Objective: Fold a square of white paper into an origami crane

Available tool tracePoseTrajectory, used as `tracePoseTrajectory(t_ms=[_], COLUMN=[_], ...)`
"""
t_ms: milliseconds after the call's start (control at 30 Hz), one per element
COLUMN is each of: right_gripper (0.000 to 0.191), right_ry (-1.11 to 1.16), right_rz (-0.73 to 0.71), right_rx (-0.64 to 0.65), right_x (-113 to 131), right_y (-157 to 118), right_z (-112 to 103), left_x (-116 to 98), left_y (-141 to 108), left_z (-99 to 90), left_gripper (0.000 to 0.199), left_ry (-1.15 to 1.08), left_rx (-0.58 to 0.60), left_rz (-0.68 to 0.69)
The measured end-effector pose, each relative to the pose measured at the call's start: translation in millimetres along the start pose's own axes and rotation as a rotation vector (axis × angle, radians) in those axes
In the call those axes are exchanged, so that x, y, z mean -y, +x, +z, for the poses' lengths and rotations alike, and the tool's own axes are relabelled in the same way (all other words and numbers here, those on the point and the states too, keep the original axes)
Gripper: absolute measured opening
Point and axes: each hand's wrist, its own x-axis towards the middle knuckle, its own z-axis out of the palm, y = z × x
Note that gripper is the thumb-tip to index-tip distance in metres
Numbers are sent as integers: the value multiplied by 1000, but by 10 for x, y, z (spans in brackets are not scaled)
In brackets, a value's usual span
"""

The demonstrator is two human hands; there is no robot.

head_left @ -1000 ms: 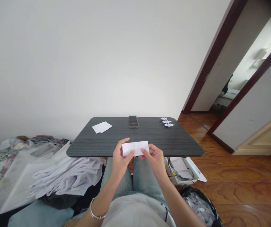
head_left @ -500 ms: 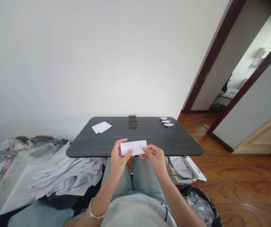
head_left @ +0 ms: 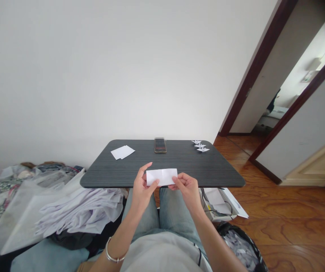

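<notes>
Folded white paper strip (head_left: 161,177), held level just over the desk's near edge: left hand (head_left: 141,192) and right hand (head_left: 188,190) each pinch one short end between thumb and fingers, which keeps the strip flat and taut. Farther out, on the dark wood-grain desk (head_left: 208,170), away from the hands' working space: white paper sheets (head_left: 122,152), far left; smartphone (head_left: 160,145), far centre; three origami cranes (head_left: 200,146), grouped near the far right corner.
</notes>
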Motion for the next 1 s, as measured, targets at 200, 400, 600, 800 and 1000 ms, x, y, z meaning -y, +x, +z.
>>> tracePoseTrajectory(t_ms=[200,400,600,800,1000], right_gripper=[28,29,27,26,24], right_ry=[5,6,6,-34,-69], right_rz=[-8,-2,6,-28,-53], right_rx=[-17,-39,-33,-14,-2], right_x=[-27,-43,-21,33,56], right_y=[11,26,25,4,-17], right_z=[-10,-35,-31,4,17], left_x=[24,5,-9,67,67], left_y=[7,34,44,18,24], left_z=[-26,-121,-150,-40,-8], left_gripper=[63,74,72,74,75], left_ry=[-70,-120,-118,-9,21], left_rx=[51,168,130,78,52], left_rz=[-10,-55,-91,-180,-149])
